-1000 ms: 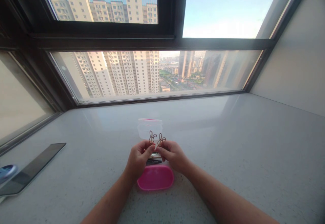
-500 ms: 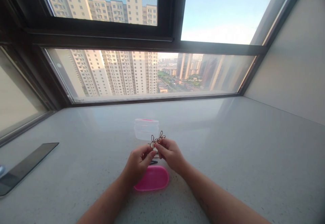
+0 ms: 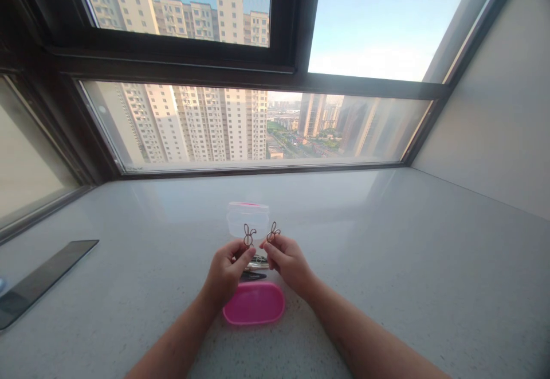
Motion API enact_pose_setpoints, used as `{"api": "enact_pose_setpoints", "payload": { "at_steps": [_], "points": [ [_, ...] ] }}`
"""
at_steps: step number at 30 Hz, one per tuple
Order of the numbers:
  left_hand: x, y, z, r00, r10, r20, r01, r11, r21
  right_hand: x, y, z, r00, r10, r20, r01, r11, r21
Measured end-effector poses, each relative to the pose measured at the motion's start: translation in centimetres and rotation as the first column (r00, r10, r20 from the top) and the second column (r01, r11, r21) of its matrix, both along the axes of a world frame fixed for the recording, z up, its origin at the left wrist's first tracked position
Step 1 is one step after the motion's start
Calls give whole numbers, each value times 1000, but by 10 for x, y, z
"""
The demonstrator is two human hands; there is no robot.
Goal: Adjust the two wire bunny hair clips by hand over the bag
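Body in view: two forearms and two hands, entering from the lower edge of the head view. Left hand (image 3: 224,273): bare, no glove, no ring or bracelet discernible. Right hand (image 3: 289,262): bare, likewise no glove, ring or bracelet discernible. Both forearms are uncovered along their whole visible length; no sleeve, cuff or hem appears anywhere up to the frame edge. No wristwatch, strap or band at either wrist. Fingernails are too small to judge for length or polish. No tattoo, plaster or other marking can be made out. Upper arms, shoulders, torso and any clothing lie outside the picture.
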State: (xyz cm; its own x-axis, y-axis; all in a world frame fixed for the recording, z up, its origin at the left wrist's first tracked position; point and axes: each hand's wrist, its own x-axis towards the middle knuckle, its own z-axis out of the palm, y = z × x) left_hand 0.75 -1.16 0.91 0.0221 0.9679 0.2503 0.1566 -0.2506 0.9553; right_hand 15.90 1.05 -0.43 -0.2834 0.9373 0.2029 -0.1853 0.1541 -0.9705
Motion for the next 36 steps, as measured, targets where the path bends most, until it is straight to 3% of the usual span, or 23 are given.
{"api": "enact_pose_setpoints", "payload": {
  "at_steps": [6, 36],
  "points": [
    [-2, 4, -3, 991, -44, 126, 51, 997, -50, 2, -3, 5, 1000, 7, 23, -6, 1000, -17],
    [-5, 4, 2, 992, 54, 110, -46, 996, -80, 1, -2, -2, 982, 6, 187, -18, 998, 57]
  ]
}}
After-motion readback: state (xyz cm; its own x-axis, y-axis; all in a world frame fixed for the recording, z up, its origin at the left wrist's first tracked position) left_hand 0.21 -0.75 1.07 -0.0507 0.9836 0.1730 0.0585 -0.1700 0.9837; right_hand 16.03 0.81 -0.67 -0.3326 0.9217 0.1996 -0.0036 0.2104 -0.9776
